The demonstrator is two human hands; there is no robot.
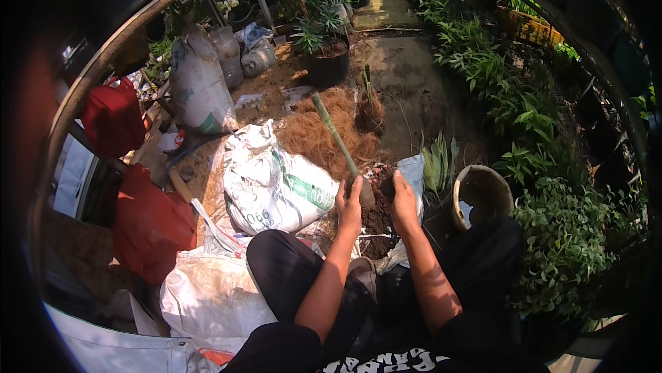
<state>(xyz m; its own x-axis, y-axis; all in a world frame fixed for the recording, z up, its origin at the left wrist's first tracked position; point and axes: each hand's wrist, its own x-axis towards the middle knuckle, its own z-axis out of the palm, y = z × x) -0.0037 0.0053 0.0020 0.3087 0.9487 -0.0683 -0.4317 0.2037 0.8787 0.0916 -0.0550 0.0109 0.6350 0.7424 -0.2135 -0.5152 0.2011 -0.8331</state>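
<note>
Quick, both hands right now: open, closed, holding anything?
Left hand: closed around the base of the green stem cutting.
Right hand: cupped on a clump of dark soil; grip cannot be told.

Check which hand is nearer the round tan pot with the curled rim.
Right. The right hand rests on the dark soil pile, just left of the round tan pot. The left hand, gripping the green stem cutting, sits farther left.

white sacks (272, 187) lying around on the left | red bags (148, 224) slumping beside them | black potted plant (327, 62) sitting up back | coconut fibre pile (331, 131) spreading mid-ground | empty pot (483, 197) tipping on the right
</note>
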